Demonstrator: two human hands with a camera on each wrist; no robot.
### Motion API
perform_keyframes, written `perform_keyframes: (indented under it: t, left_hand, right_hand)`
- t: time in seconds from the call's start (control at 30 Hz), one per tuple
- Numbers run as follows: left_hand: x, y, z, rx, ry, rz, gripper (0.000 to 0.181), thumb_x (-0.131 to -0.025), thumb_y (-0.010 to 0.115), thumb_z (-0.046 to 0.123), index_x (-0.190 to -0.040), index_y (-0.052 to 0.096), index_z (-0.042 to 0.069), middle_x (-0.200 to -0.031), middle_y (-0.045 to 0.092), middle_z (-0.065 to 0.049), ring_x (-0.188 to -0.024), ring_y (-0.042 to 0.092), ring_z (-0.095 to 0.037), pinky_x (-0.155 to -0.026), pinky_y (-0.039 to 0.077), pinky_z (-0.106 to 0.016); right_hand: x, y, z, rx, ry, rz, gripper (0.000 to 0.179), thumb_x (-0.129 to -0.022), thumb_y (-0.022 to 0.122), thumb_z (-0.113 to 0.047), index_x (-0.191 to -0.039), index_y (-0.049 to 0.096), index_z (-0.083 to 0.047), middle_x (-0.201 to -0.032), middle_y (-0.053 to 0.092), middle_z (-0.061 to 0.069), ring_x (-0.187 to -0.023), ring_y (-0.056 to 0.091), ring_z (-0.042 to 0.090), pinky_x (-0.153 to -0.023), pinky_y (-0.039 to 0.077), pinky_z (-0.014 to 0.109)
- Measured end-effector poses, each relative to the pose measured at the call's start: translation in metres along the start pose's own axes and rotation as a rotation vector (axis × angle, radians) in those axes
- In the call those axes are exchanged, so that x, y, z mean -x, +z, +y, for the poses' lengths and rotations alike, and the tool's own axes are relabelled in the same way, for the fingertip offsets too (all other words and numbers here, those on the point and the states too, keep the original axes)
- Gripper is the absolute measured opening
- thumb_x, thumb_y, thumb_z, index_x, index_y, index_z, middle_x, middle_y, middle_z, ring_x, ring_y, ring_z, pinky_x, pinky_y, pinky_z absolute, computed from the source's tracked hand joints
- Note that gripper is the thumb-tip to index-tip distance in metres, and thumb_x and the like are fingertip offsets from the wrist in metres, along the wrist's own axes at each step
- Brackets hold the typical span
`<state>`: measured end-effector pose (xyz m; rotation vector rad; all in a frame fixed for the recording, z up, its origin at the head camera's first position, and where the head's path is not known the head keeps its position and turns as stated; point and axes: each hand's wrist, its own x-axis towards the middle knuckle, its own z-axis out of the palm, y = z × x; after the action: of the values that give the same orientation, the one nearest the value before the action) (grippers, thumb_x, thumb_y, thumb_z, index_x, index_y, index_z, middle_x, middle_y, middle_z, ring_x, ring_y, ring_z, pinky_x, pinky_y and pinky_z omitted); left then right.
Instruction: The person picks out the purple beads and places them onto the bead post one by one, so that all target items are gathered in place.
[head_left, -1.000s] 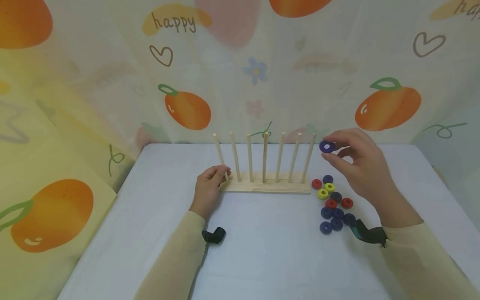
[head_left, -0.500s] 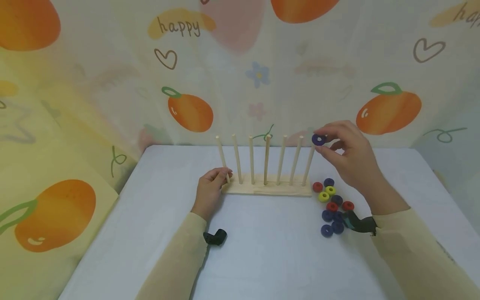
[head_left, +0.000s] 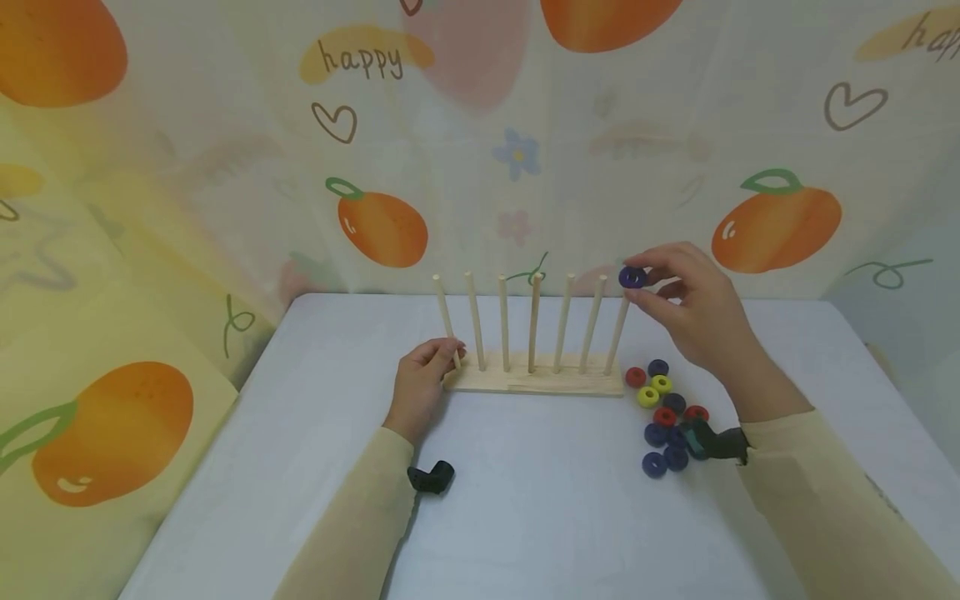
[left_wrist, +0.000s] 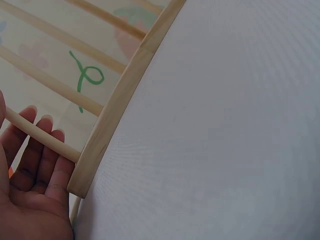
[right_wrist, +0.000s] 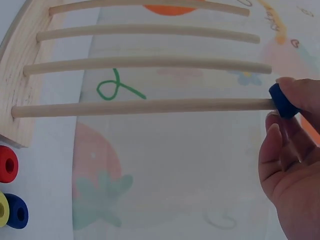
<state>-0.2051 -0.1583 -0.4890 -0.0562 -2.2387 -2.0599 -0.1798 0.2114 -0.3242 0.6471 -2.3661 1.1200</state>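
Note:
A wooden peg rack [head_left: 566, 382], a flat base with a row of several upright dowels, stands on the table. At its left end my left hand [head_left: 424, 377] grips the outermost dowel low down; in the left wrist view that dowel [left_wrist: 46, 135] passes between thumb and fingers. My right hand [head_left: 693, 304] pinches a blue ring [head_left: 632, 277] between thumb and fingertips at the top of the rightmost dowel [head_left: 618, 335]. Seen from the right wrist, the ring [right_wrist: 283, 101] sits right at the dowel's tip, covering its end.
Right of the rack lie loose rings: a red ring [head_left: 635, 377], a yellow ring [head_left: 648, 397], a blue ring [head_left: 655, 465] and several more. The right wrist's black strap piece [head_left: 716, 442] overlaps some of them. A fruit-print cloth [head_left: 465, 192] hangs behind the white table [head_left: 300, 433].
My right hand has carried the blue ring left, from beside the rightmost dowel to its tip. The left hand has stayed on the rack. The head view has shifted slightly.

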Motion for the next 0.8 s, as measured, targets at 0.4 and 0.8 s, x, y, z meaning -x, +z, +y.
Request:
perform_keyframes:
  t: [0.4, 0.8]
  left_hand:
    - [0.0006, 0.0008, 0.0002, 0.010, 0.012, 0.004, 0.035, -0.110, 0.069, 0.037, -0.117, 0.079, 0.004, -0.116, 0.077, -0.009, -0.114, 0.070, -0.025, -0.104, 0.056, -0.042]
    - [0.0005, 0.0010, 0.0024, 0.005, 0.006, 0.001, 0.037, -0.111, 0.068, 0.037, -0.119, 0.078, 0.003, -0.117, 0.076, -0.010, -0.116, 0.069, -0.024, -0.105, 0.056, -0.042]
  right_hand:
    - [0.0010, 0.0016, 0.0050, -0.027, 0.111, -0.030, 0.032, -0.104, 0.075, -0.004, -0.135, 0.070, -0.001, -0.122, 0.067, 0.011, -0.107, 0.062, 0.016, -0.088, 0.049, 0.014]
    - [0.0071, 0.0074, 0.0097, -0.030, 0.162, -0.047, 0.031, -0.105, 0.074, -0.009, -0.134, 0.070, -0.001, -0.122, 0.068, 0.012, -0.107, 0.062, 0.019, -0.087, 0.049, 0.017]
